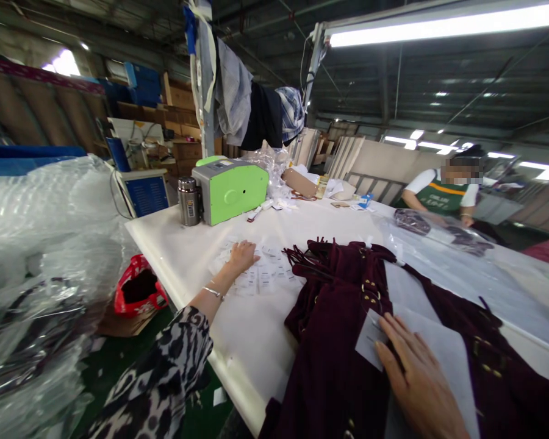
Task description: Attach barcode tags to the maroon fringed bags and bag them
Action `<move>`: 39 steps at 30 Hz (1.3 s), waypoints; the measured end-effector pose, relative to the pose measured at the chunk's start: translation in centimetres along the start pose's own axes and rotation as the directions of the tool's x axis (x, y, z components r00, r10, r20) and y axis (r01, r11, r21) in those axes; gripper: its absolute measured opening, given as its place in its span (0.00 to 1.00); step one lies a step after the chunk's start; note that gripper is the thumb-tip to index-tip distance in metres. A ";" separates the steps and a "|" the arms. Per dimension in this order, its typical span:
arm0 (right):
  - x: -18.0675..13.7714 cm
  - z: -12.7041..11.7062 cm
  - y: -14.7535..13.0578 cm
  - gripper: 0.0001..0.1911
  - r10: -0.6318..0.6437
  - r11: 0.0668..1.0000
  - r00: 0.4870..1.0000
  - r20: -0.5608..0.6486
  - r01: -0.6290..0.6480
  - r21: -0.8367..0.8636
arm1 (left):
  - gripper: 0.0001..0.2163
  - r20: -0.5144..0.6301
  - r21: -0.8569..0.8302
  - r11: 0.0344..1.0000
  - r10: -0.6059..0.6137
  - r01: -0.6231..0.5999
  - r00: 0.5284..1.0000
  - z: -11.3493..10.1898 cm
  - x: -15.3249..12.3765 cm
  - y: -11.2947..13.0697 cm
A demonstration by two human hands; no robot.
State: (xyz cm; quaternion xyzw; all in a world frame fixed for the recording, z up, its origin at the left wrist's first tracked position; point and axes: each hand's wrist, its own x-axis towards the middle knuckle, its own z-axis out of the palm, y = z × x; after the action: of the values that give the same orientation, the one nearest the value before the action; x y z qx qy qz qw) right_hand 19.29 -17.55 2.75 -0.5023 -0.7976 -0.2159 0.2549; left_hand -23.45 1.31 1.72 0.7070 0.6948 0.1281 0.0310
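Note:
My left hand (243, 256) reaches over the white table onto a spread of small printed white labels (265, 277). Its fingers rest on them, with the thumb a little apart. My right hand (416, 372) lies flat, fingers stretched, on a dark maroon garment (338, 341) with brass-coloured buckles and fringe. Beneath its thumb and fingertips is a white tag (369, 340), on top of the cloth. A translucent white sheet (448, 347) shows partly under that hand, between folds of the garment.
A green and grey machine (235, 192) and a steel flask (189, 201) stand on the table (174, 244). Across it a co-worker (448, 189) handles a plastic-wrapped garment (439, 228). Plastic bags (41, 244) pile up at left, near a red bag (139, 286).

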 end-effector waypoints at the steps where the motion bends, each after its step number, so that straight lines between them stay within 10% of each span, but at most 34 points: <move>1: -0.3 0.6 0.2 0.27 -0.051 0.999 0.999 -0.009 0.051 -0.017 | 0.16 0.037 -0.011 1.000 -0.008 0.009 0.999 0.1 0.2 -0.2; 24: -0.8 1.5 0.2 0.29 -0.123 0.992 0.991 -0.056 0.121 -0.046 | 0.12 0.162 -0.433 0.886 -0.101 0.163 0.982 -2.4 4.3 -0.7; 39: -0.7 1.4 0.2 0.27 -0.135 0.988 0.990 -0.033 0.133 -0.076 | 0.07 0.006 -0.701 0.712 -0.065 0.051 0.998 -3.3 4.4 -0.8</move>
State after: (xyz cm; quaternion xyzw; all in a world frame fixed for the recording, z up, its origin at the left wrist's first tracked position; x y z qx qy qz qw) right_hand 19.49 -17.10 1.27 -0.4523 -0.8160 -0.2713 0.2366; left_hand -25.00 5.23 5.28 0.6193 0.6168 0.3871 0.2936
